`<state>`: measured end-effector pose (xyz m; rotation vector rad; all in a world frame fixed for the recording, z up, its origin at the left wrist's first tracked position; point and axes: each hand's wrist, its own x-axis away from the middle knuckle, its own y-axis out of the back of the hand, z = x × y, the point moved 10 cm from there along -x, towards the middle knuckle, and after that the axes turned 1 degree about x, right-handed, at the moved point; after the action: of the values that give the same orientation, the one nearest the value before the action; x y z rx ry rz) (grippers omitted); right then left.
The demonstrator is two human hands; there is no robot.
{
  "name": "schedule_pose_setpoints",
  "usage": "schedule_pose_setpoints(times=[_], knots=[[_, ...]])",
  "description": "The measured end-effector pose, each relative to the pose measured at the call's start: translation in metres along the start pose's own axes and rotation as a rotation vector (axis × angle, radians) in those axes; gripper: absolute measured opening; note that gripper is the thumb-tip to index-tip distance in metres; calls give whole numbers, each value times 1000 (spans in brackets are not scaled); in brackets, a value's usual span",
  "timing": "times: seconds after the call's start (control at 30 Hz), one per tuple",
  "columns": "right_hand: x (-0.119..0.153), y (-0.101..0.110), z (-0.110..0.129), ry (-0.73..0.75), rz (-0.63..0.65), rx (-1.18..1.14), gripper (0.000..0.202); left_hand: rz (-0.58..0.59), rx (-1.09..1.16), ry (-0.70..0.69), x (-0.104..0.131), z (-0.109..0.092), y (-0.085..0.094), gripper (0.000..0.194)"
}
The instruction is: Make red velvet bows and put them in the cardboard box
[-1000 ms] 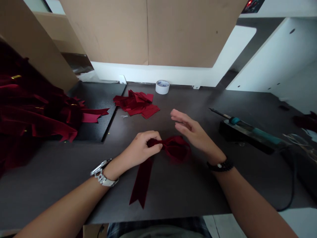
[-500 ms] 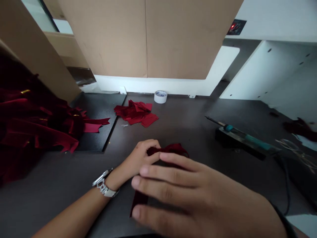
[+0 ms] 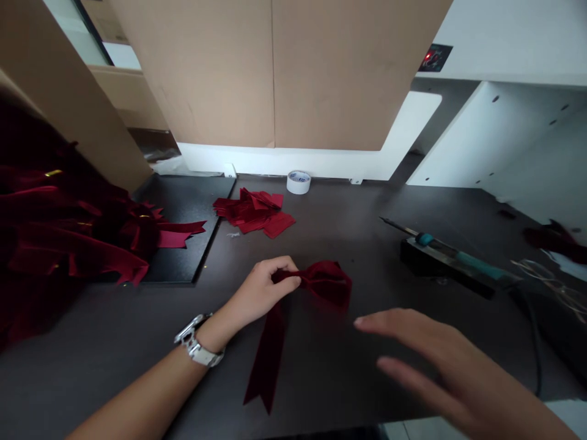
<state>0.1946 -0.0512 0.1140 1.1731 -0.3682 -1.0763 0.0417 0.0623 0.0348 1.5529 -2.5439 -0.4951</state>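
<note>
Head cam: pinching dark-red bow [image 3: 328, 284] w/ L hand [image 3: 266, 284], thumb + fingers clamped just L of gathered waist, prob. to stop folds springing open. Can't tell what's under the grip (hidden). Sitting approx. midway btwn front & back edges of worktop [image 3: 321, 366], w/ puffed loop out to R, clear of fingers, likely to avoid crushing it. Also trailing a notched tail [image 3: 266, 363] twd front edge, looks left loose so as not to bunch in the grip.

Holding nothing in R hand [image 3: 440, 354]: blurred, fingers apart, over front-R part of worktop, not touching bow.

At back edge: tape roll [image 3: 298, 184]. L of that, piled red pieces [image 3: 254, 211] by R edge of black slab [image 3: 183, 198], prob. for easy reach. Along L edge, velvet heap [image 3: 92, 232], partly on slab. Twd R edge, iron-like tool [image 3: 458, 255] on black stand [image 3: 415, 260], prob. to keep tip off worktop.
</note>
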Motion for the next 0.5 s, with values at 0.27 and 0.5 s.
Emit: schedule_pose_setpoints(times=[0.27, 0.5], knots=[[101, 2, -156, -826, -335, 72, 43, -104, 159, 36, 1, 2, 8, 13], [110, 5, -176, -896, -439, 68, 41, -124, 195, 39, 2, -1, 9, 12]])
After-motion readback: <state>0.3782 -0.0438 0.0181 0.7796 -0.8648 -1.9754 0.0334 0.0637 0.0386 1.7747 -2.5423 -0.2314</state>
